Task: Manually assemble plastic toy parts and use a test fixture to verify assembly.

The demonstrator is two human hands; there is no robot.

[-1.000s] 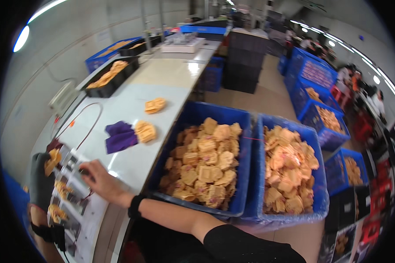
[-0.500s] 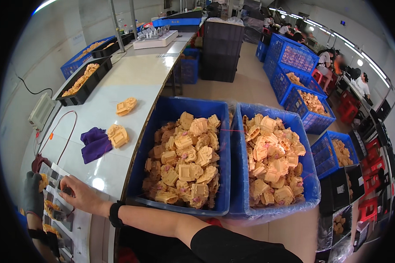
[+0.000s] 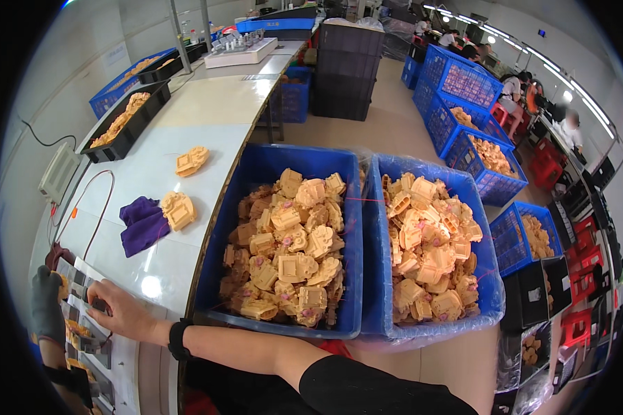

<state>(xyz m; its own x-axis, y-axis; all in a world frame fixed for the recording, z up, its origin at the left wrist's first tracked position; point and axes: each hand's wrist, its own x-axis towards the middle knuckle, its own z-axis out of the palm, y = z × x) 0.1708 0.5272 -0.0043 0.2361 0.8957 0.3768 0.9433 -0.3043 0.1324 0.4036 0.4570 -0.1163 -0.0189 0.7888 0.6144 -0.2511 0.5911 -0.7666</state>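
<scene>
At the lower left, my right hand (image 3: pixel 128 312) is over a row of grey metal fixtures (image 3: pixel 98 351). Its fingers are curled and pressed around something small and dark, too hidden to name. My left hand (image 3: pixel 47 304), in a dark grey glove, is at the picture's left rim beside the same row; its fingertips are mostly out of sight. Tan moulded plastic parts (image 3: pixel 78 328) sit in the fixtures between the hands. Farther up the bench, a purple cloth (image 3: pixel 143 227) lies against one tan part (image 3: pixel 178 210), with another tan part (image 3: pixel 192 161) beyond it.
Right of the white bench (image 3: pixel 211 104) stand two blue bins (image 3: pixel 358 277) heaped with tan parts. A black tray (image 3: pixel 160 104) of parts, a white heater-like box (image 3: pixel 59 169) and a reddish cable (image 3: pixel 111 200) are along the wall side. Blue crates (image 3: pixel 488 173) and seated people are farther right.
The whole view has shifted slightly, so the bench appears a little farther left and up. My right hand stays at the fixtures with its fingers still curled. My left hand stays beside them.
</scene>
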